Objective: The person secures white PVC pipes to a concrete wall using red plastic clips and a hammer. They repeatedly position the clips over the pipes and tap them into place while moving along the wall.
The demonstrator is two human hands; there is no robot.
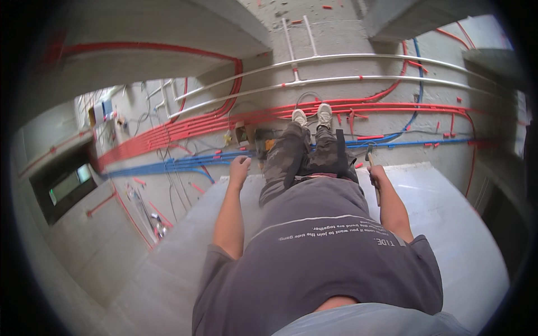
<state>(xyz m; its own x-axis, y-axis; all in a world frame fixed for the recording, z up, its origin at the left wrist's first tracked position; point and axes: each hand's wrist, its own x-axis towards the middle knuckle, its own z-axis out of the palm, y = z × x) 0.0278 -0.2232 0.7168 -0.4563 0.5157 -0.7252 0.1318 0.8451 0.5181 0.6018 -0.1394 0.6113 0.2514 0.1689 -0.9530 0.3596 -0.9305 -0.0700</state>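
My right hand (379,175) is wrapped round the wooden handle of a hammer (370,158). Its metal head points away from me, and the handle's end shows below my fist. On the other side of my body, my left hand (240,169) hangs with its fingers curled together. Whether anything small sits in those fingers is too unclear to see. Beyond both hands, blue conduits (193,163) and red conduits (190,131) run across the concrete floor. Neither hand touches them.
White pipes (347,56) cross the floor beyond my shoes (324,116). Short red pipe pieces (371,137) lie scattered about. An open cardboard box (242,134) stands left of my feet. Tools (158,224) lie farther left, near a concrete wall with a dark opening (61,182).
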